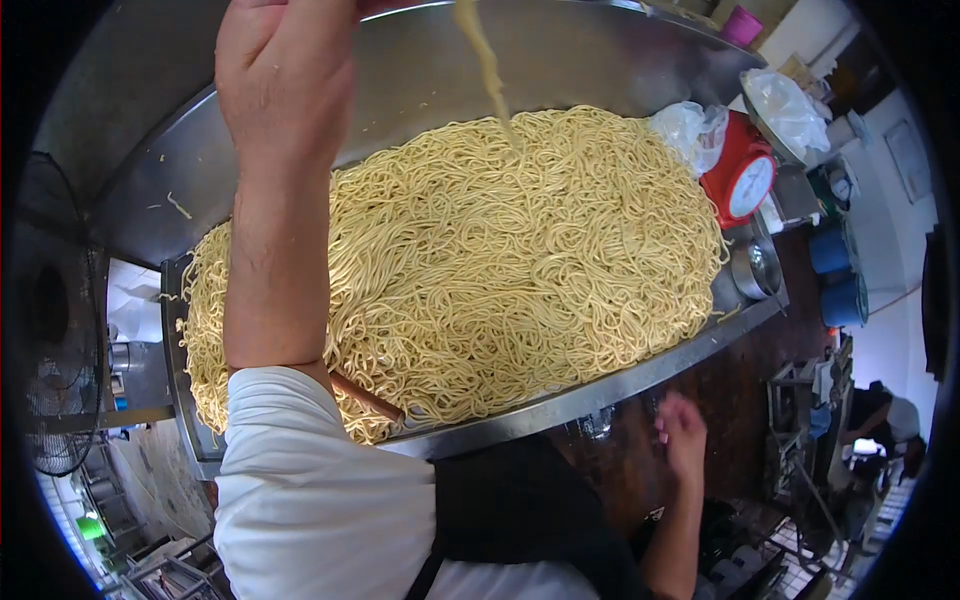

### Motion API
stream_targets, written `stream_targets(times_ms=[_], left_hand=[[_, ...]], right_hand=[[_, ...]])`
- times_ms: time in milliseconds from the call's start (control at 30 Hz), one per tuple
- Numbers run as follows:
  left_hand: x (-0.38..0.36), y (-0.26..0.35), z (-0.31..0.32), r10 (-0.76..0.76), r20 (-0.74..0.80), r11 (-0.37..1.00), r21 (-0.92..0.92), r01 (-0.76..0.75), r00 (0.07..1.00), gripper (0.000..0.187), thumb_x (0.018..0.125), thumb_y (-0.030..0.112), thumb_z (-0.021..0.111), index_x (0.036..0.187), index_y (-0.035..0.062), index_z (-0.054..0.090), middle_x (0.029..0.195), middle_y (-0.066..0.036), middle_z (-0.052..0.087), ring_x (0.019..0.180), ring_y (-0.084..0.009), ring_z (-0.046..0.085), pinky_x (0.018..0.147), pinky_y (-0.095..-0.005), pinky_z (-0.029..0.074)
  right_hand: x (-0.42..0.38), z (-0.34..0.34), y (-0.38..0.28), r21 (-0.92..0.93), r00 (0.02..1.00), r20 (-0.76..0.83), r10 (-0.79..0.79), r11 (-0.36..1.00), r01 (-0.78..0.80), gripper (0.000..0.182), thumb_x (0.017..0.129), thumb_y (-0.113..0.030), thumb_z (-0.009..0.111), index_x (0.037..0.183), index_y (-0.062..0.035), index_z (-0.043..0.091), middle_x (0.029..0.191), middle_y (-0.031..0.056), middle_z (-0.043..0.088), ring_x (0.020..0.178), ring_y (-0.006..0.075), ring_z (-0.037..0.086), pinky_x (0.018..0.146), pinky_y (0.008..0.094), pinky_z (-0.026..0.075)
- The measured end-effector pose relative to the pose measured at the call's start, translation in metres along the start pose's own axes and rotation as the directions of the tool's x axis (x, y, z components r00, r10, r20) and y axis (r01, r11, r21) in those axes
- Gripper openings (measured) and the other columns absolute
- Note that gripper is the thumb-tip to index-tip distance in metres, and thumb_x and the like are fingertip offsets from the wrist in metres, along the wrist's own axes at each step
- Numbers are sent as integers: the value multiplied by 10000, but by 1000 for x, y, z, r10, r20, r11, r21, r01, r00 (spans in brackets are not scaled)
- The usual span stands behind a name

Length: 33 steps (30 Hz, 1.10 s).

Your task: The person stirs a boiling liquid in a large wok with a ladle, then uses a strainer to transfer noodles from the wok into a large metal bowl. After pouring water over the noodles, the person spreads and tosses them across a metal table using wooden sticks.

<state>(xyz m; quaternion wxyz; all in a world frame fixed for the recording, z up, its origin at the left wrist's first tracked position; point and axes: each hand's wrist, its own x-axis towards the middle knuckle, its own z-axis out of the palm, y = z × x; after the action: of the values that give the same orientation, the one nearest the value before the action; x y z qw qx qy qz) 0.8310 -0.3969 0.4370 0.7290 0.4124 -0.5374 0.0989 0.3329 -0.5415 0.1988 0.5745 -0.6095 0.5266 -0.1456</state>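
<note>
My left hand (pixel 285 80) is raised at the top of the view, very close to the camera. Its fingers run past the top edge, so their grip is hidden. To the right of it a thick noodle strand (pixel 487 60) hangs down from the top edge; what holds it is out of sight. Below lies a broad heap of yellow noodles (pixel 500 260) in a long metal trough (pixel 560 402). A brown wooden stick (pixel 368 395) pokes out near my left elbow. My right hand (pixel 683 430) hangs beyond the trough's near edge, fingers curled, with nothing visible in them.
A red dial scale (pixel 738 170) stands at the trough's right end, with a plastic bag (pixel 692 135) beside it and a metal bowl (pixel 757 268) below. Blue bins (pixel 843 298) are farther right. A fan (pixel 62 390) is at left. Another person (pixel 890 425) is at far right.
</note>
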Motion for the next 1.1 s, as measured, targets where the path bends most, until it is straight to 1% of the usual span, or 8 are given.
stream_targets(times_ms=[100,200,367,533,800,833,967,1100], left_hand=[[-9,17,39,66,211,995,-92,-48,975,325,1025,269,500,1210,23,604,1009,-137,711,940,-192,688,883,-300,541],[-50,36,90,-243,453,883,-263,389,858,265,1005,176,521,1184,12,627,1142,-163,670,1013,-208,665,859,-326,515],[-117,44,141,-332,852,748,-23,663,404,375,974,133,575,1324,5,546,1202,-148,645,1102,-206,615,944,-338,478],[-189,42,147,-578,811,581,332,743,90,578,914,167,663,1428,33,435,1284,-130,590,1149,-193,568,961,-343,459],[-277,55,204,-881,438,322,283,904,176,505,912,158,655,1370,28,488,1129,-93,649,1057,-150,588,849,-270,465],[-284,60,221,-878,449,326,302,896,168,505,912,158,655,1370,28,488,1129,-93,649,1057,-150,588,849,-270,465],[-296,80,277,-813,544,486,437,757,208,472,921,134,643,1353,6,504,1130,-88,641,1032,-142,586,888,-270,454],[-287,107,299,-820,507,529,493,691,265,443,922,95,629,1342,3,519,1137,-93,636,1049,-158,584,935,-287,453]], right_hand=[[10,42,-96,17,947,-42,-318,948,319,479,883,-92,701,1320,-1,527,1208,80,596,914,77,577,781,219,470],[-7,85,-174,44,804,-48,-592,803,594,595,857,-34,711,1398,-17,463,1328,102,533,925,81,591,777,227,487],[-3,88,-149,266,850,162,-502,852,452,217,948,-66,604,1159,-13,600,960,31,661,784,89,609,697,242,508],[-29,26,-42,200,960,48,-276,944,261,144,938,-87,605,1044,-14,670,853,22,660,740,81,592,672,245,496],[-114,-107,170,17,924,-382,-9,1000,17,198,877,-154,633,1032,-44,689,867,110,698,755,215,677,699,331,538],[-126,-131,194,-165,859,-508,-58,986,-31,188,879,-173,619,1008,-59,693,892,122,701,788,246,686,715,360,548],[-168,-248,283,-510,727,-687,14,703,-496,187,897,-211,548,967,-109,688,953,134,703,874,327,691,765,438,567],[-249,-388,368,-538,573,-818,-53,423,-729,291,892,-288,614,1134,-132,657,1109,106,685,973,290,680,837,396,551]])
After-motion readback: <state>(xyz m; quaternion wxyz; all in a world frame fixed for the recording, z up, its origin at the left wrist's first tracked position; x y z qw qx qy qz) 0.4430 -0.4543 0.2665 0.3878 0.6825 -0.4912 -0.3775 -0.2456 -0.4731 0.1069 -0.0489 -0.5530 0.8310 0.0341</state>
